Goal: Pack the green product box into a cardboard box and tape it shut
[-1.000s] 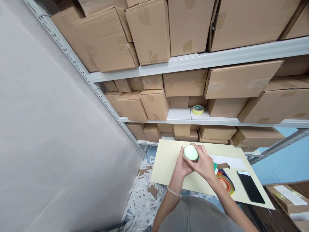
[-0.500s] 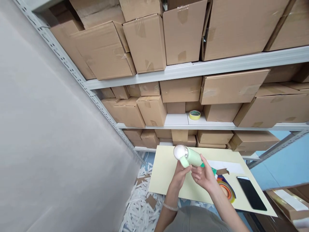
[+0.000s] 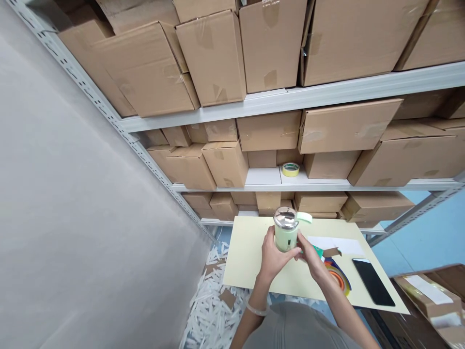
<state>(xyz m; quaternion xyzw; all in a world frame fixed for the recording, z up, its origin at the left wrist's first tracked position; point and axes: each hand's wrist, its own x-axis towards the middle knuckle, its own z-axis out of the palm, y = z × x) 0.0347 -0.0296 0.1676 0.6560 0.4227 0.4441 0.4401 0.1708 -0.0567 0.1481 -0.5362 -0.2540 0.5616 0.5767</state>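
Observation:
Both of my hands hold a light green insulated bottle [image 3: 286,238] above the cream tabletop [image 3: 245,266]. Its shiny silver lid [image 3: 285,217] faces up toward me, and a pale green loop handle [image 3: 304,217] sticks out to the right. My left hand [image 3: 273,254] is wrapped round the left side, its thumb across the lower front. Along the right side grips my right hand [image 3: 308,256], with some fingers hidden behind the bottle. A small dark mark shows on the bottle's front.
On the tabletop lie a black smartphone [image 3: 373,282], a colourful box with rings on it [image 3: 338,277], and a white sheet [image 3: 341,245]. Shelves [image 3: 225,114] of cardboard boxes stand ahead, with a yellow tape roll [image 3: 290,169]. White paper scraps [image 3: 207,310] cover the floor at left.
The bottle has turned from lying tilted with its lid to the left to nearly upright. Its handle has swung to the right, and my left hand now wraps its side.

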